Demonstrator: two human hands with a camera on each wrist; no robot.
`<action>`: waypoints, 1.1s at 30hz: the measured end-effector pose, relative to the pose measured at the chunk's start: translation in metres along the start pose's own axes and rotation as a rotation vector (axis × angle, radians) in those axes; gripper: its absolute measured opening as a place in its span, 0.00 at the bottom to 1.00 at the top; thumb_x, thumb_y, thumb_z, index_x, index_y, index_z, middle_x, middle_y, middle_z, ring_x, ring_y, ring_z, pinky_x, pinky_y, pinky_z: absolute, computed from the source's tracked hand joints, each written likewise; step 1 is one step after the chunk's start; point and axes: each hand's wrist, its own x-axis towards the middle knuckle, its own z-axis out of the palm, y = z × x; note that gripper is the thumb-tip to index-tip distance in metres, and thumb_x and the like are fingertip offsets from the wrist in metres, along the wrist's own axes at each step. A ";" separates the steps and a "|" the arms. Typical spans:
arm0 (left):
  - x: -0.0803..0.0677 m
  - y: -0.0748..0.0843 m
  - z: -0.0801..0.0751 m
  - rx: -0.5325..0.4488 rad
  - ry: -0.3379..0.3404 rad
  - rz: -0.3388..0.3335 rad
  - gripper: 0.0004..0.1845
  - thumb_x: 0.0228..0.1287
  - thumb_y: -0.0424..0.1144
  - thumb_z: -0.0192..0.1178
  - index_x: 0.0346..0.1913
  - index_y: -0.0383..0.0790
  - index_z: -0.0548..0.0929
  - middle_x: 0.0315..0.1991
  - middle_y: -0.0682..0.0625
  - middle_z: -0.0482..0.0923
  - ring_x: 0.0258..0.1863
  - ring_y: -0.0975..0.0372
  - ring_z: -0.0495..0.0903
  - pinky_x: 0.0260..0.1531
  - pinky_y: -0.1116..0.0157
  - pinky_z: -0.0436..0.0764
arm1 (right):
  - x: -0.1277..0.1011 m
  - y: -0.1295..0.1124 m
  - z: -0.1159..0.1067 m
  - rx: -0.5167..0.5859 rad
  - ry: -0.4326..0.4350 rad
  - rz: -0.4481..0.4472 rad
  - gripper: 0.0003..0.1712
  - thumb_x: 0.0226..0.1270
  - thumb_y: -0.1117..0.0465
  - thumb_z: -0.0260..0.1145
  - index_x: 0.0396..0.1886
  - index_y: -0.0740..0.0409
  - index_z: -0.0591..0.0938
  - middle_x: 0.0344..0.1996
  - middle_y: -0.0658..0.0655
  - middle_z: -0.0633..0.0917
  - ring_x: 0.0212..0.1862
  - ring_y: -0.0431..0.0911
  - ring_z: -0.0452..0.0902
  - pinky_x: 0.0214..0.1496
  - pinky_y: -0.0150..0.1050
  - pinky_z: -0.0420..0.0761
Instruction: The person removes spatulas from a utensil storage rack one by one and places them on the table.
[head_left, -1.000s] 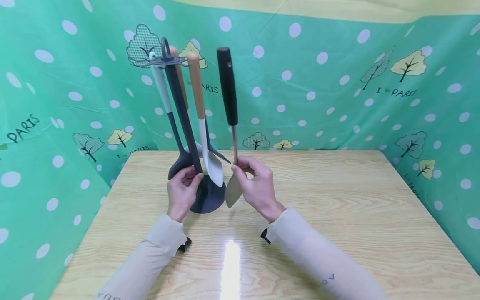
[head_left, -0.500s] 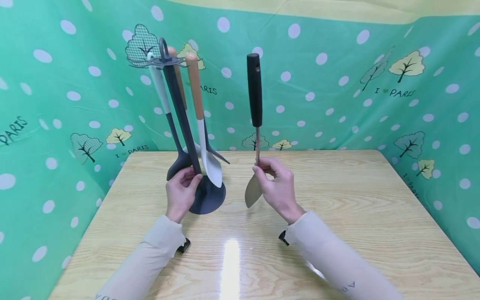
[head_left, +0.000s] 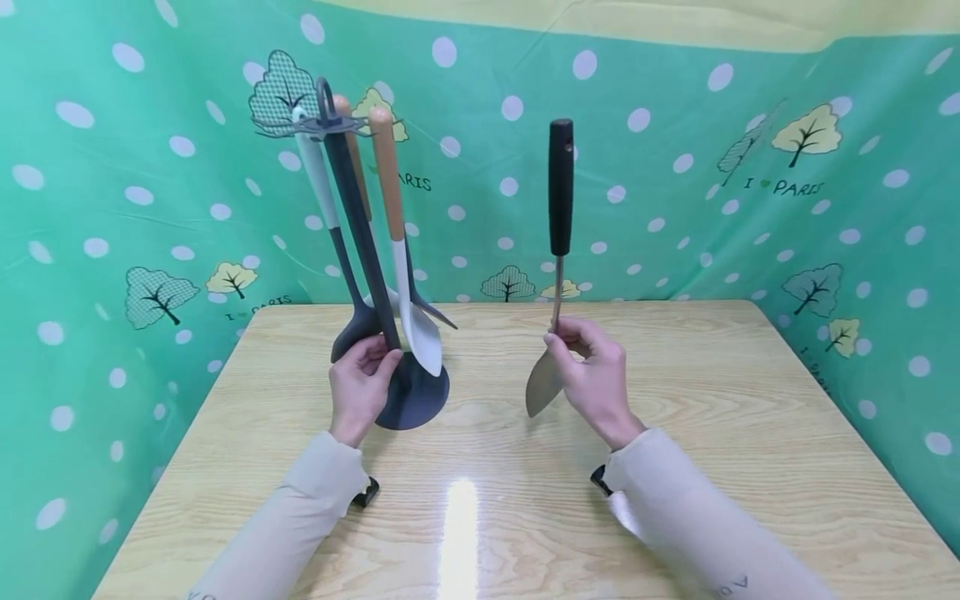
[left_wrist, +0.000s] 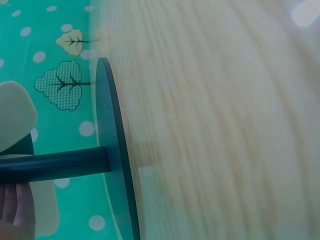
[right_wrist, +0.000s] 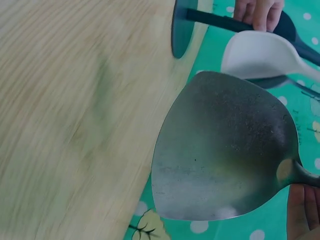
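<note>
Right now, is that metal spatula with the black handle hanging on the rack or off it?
Off it. The right hand pinches the spatula by its metal neck, upright, handle up, well apart from the rack, whose pole the left hand grips.

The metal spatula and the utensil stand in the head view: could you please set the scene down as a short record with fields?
Right hand: pinches the metal spatula by its thin shaft, black handle up, blade down and above the table.
Left hand: grips the post of the utensil stand just above its round base.
Stand: upright on the table; several utensils hang from it, among them a white spatula.
Spatula and stand: apart, spatula on the right.
Backdrop: green dotted cloth.
</note>
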 end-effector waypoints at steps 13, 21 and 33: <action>-0.001 0.006 0.001 -0.004 0.004 -0.025 0.11 0.57 0.23 0.65 0.42 0.21 0.81 0.37 0.32 0.82 0.35 0.50 0.82 0.39 0.70 0.82 | -0.001 0.009 -0.034 -0.134 -0.012 0.116 0.06 0.59 0.78 0.64 0.37 0.70 0.82 0.31 0.64 0.84 0.33 0.50 0.81 0.40 0.27 0.80; -0.002 0.007 0.001 0.026 0.007 -0.028 0.11 0.57 0.24 0.65 0.43 0.23 0.82 0.37 0.34 0.83 0.35 0.49 0.82 0.38 0.71 0.82 | -0.004 0.016 -0.059 -0.206 -0.031 0.139 0.07 0.60 0.76 0.64 0.38 0.69 0.83 0.32 0.63 0.84 0.34 0.49 0.81 0.39 0.24 0.79; -0.003 0.009 0.001 0.032 0.008 0.011 0.10 0.57 0.23 0.65 0.43 0.23 0.83 0.35 0.33 0.83 0.34 0.45 0.82 0.37 0.73 0.82 | -0.018 0.057 -0.094 -0.289 -0.047 0.202 0.08 0.63 0.69 0.66 0.42 0.62 0.84 0.34 0.57 0.85 0.33 0.37 0.78 0.37 0.21 0.77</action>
